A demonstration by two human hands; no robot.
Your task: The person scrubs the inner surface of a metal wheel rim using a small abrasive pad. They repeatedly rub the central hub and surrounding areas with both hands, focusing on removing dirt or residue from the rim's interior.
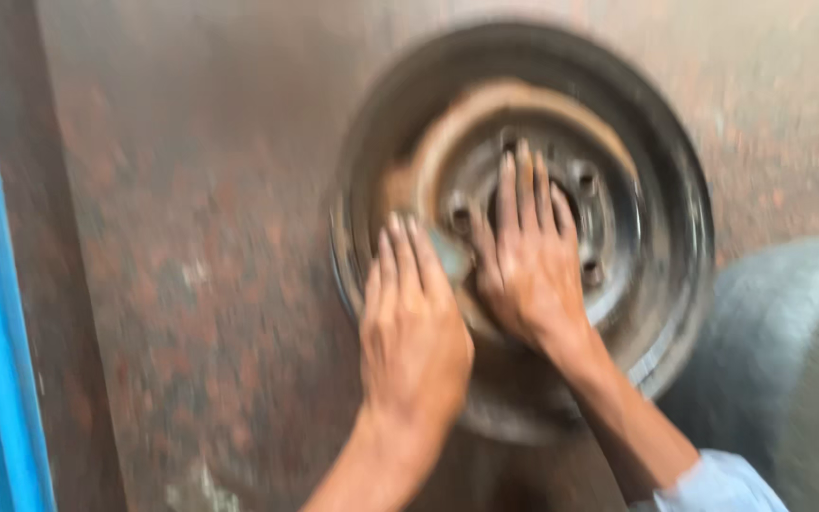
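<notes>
Both hands pressing flat, open, gripping nothing: left hand, right hand on rusty round steel wheel rim; probably heavy, rigid, best grabbed by outer edge.

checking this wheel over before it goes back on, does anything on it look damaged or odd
The steel wheel rim shows a brown, rust-like ring around its centre disc. The left hand and right hand rest flat on it. The picture is blurred, so cracks or dents cannot be judged.

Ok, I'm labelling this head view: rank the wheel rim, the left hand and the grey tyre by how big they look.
1. wheel rim, largest.
2. grey tyre, cut off by the frame, so its rank is unsure.
3. left hand, smallest.
</notes>
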